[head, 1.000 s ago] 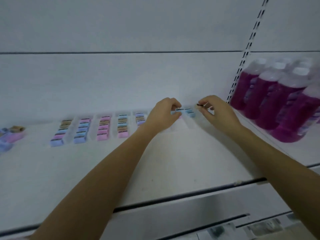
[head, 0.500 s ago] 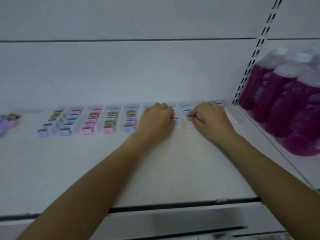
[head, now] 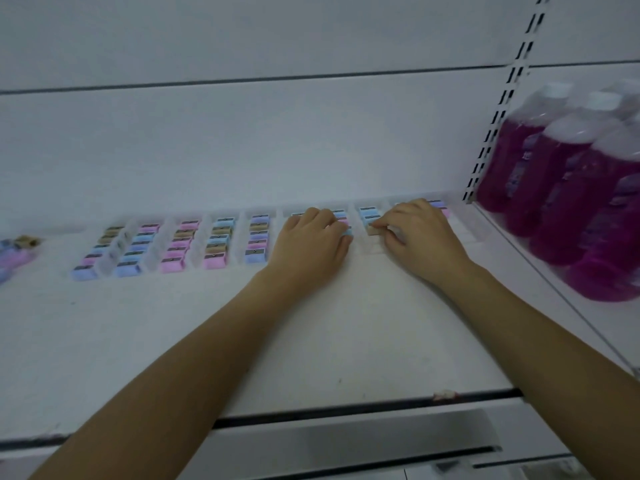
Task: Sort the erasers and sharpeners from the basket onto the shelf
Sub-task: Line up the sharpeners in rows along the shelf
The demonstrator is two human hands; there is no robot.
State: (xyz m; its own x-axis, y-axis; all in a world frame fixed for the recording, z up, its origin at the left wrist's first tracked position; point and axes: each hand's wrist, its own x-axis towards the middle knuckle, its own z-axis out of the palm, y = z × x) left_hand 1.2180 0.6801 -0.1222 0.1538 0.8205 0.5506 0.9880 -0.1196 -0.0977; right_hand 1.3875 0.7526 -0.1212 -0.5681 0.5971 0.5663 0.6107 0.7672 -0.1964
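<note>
Rows of small pastel sharpeners (head: 214, 242) in blue, pink, purple and tan lie in clear divided lanes on the white shelf (head: 346, 341). My left hand (head: 311, 242) rests knuckles-up on one lane, fingers curled round a light blue sharpener (head: 347, 232) at its fingertips. My right hand (head: 420, 233) pinches a tan sharpener (head: 373, 230) and holds it at the front of a short row of blue ones (head: 369, 213). More sharpeners (head: 437, 204) show behind my right hand. The basket is out of view.
Purple liquid bottles (head: 571, 188) with white caps stand on the neighbouring shelf at the right, past a slotted upright (head: 498, 109). A loose cluster of purple, blue and tan pieces (head: 17, 252) lies at the far left. The shelf's front edge (head: 346, 410) runs below my forearms.
Both hands came down from the back of the lanes to the shelf surface. The right hand has set its tan sharpener at the front of the blue row.
</note>
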